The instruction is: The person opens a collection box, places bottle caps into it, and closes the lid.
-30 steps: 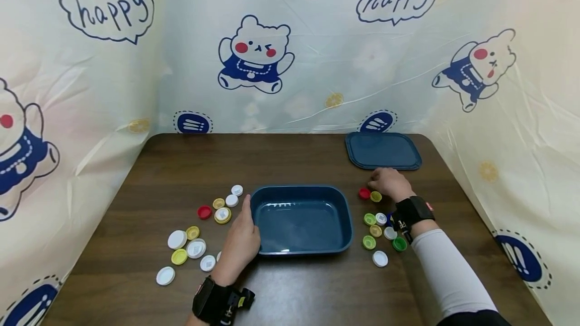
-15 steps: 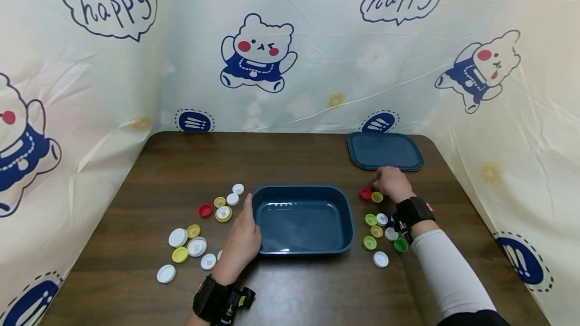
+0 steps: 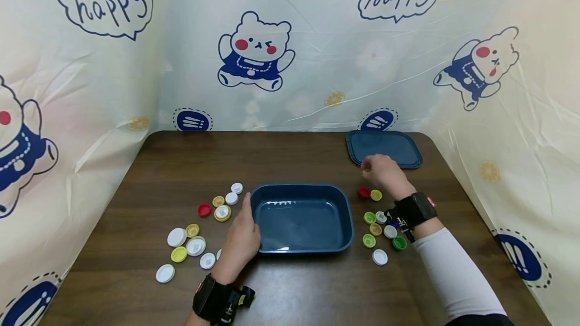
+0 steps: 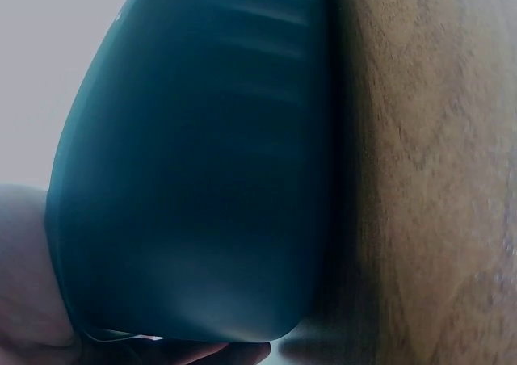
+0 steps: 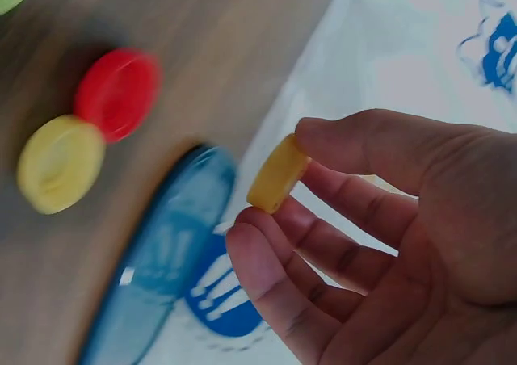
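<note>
My right hand (image 3: 386, 174) pinches a small yellow bottle cap (image 5: 276, 178) between thumb and fingertips. In the head view it is close in front of the blue lid (image 3: 385, 149), and the cap mostly hides behind the fingers. My left hand (image 3: 241, 235) holds the left end of a deep blue rectangular box (image 3: 301, 254). The left wrist view shows its fingers (image 4: 234, 353) on the box's outer end wall and part of the hand at the rim. A red cap (image 5: 119, 93) and a yellow cap (image 5: 60, 165) lie beside my right hand.
Right of the box lie several green, white and yellow caps, with a dark green cap (image 3: 399, 243) and a white cap (image 3: 379, 257) nearest. Left of it, white, yellow and red caps are scattered, including a red cap (image 3: 204, 210). A printed curtain (image 3: 308, 64) surrounds the table.
My right hand has lifted up and left, toward the lid, bringing the yellow cap with it. The left hand and the box have stayed in place.
</note>
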`<state>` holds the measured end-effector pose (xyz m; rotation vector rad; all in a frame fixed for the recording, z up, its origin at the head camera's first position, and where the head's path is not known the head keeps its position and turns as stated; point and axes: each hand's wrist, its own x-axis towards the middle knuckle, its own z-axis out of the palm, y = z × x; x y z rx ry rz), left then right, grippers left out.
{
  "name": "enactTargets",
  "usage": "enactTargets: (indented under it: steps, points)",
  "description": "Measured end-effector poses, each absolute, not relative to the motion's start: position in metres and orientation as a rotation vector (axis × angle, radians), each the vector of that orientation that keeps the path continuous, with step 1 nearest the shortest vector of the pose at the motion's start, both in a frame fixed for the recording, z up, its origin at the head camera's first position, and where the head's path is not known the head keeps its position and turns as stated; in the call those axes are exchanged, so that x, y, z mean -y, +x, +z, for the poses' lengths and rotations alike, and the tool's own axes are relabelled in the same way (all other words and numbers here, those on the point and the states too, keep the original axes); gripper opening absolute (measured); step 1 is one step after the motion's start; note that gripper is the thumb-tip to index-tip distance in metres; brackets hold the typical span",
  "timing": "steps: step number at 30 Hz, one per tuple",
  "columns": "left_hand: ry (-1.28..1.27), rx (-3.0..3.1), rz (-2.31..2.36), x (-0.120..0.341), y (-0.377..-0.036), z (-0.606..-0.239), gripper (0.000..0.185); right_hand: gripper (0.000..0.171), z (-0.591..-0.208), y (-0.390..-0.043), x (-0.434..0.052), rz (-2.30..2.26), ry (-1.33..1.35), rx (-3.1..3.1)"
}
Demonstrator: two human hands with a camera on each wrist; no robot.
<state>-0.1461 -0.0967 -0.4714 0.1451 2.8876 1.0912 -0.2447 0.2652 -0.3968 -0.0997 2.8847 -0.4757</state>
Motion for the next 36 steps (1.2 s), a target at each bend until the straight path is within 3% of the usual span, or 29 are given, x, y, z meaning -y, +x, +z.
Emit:
enactTargets:
  steps: [7, 16, 36]
  points:
    - [0.138, -2.881, 1.096, 0.097, -0.146, -0.471, 0.069, 0.020, -0.379, -0.229, -0.224, -0.410, -0.294, -2.873]
    - [0.148, -2.892, 1.088, 0.096, -0.147, -0.471, 0.069, 0.016, -0.383, -0.204, -0.188, -0.421, -0.508, -2.880]
    - [0.129, -2.889, 1.070, 0.096, -0.146, -0.471, 0.070, 0.016, -0.425, -0.191, -0.162, -0.284, -0.519, -2.852]
